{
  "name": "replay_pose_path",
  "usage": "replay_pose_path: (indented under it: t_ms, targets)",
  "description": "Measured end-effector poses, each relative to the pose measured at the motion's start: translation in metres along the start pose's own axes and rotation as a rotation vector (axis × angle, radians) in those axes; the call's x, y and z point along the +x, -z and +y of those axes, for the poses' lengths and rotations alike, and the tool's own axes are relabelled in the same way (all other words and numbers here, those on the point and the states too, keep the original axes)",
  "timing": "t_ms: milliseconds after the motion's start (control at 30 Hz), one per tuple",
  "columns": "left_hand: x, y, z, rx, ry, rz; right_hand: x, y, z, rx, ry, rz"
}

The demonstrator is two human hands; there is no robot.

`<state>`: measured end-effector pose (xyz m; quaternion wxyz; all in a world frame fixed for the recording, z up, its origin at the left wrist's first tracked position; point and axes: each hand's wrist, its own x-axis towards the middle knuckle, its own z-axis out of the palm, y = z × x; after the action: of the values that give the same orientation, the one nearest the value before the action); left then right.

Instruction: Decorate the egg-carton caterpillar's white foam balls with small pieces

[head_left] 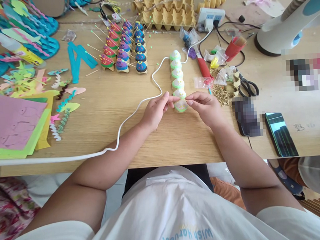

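A row of white and green painted egg-carton cups (177,75) runs away from me on the wooden table (100,112). The nearest cup (181,105) carries small coloured dots. My left hand (155,111) pinches this cup from its left side with thumb and fingertips. My right hand (206,107) holds it from the right side, fingertips touching its edge. Both hands rest on the table close together.
Painted cups with sticks (124,50) stand behind. A white cable (138,107) snakes past my left hand. Paper cut-outs (17,120) lie left. Scissors (248,86), a red cup (233,46), small bags, a phone (281,133), a fan base (284,34) and egg cartons (167,8) are around.
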<state>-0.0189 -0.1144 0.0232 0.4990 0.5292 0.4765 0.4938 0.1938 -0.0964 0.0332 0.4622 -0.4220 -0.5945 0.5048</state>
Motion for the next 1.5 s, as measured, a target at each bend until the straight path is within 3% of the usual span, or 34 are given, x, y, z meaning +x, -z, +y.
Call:
replay_pose_path:
  t_ms: [167, 433, 667, 900, 1500]
  targets:
    - [0.000, 0.001, 0.003, 0.006, 0.000, 0.000, 0.003, 0.008, 0.001, 0.040, -0.047, -0.037]
    - [0.001, 0.002, -0.006, 0.035, -0.025, -0.001, 0.011, 0.028, 0.005, -0.188, -0.073, -0.074]
    - [0.000, 0.003, -0.011, 0.143, -0.200, -0.018, 0.010, 0.020, 0.007, -0.143, -0.156, -0.172]
    - [0.002, 0.002, -0.012, 0.134, -0.143, -0.015, 0.013, 0.020, 0.015, -0.118, -0.138, -0.193]
    - [0.002, 0.002, -0.010, 0.197, -0.171, -0.016, 0.013, 0.018, 0.016, -0.170, -0.128, -0.170]
